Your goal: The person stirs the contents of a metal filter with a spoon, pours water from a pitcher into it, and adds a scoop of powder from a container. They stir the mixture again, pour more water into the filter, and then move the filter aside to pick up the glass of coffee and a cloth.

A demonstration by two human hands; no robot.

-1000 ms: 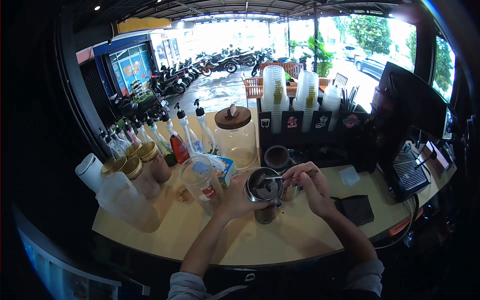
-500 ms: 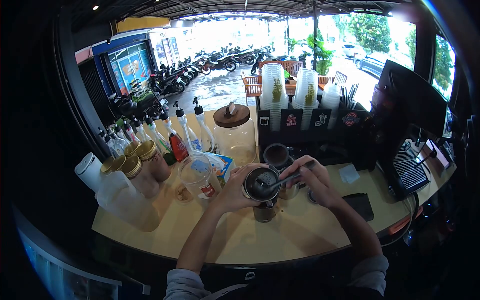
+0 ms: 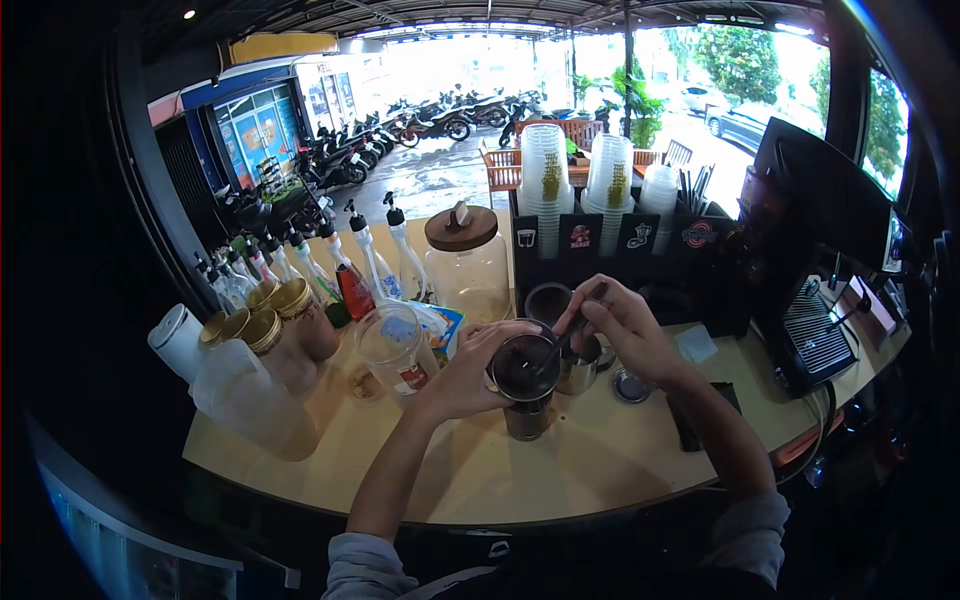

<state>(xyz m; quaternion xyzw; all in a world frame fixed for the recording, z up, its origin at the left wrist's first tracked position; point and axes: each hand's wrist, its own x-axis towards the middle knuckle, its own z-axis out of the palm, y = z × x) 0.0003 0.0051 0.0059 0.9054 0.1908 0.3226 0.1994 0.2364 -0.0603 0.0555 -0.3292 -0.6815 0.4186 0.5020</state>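
Observation:
My left hand [image 3: 470,375] is wrapped round the side of a round dark-looking container [image 3: 524,368], which is held over a dark cylindrical vessel [image 3: 527,420] on the counter. My right hand [image 3: 625,330] pinches the handle of a spoon [image 3: 560,345], whose lower end reaches into the container. What lies in the container is too dark to make out. A metal pitcher [image 3: 578,372] stands just right of it, partly behind my right hand. Behind is a dark round cup [image 3: 550,303].
Pump bottles [image 3: 355,290], gold-lidded jars [image 3: 262,335] and an open clear jar [image 3: 392,350] stand left. A wooden-lidded glass jar [image 3: 468,270] and stacked plastic cups [image 3: 545,185] are behind. An espresso machine [image 3: 815,330] and a black cloth [image 3: 690,425] are right.
My right hand has risen slightly, and the spoon is now steeper, its lower end deeper in the container. More of the metal pitcher and a small round metal piece shows.

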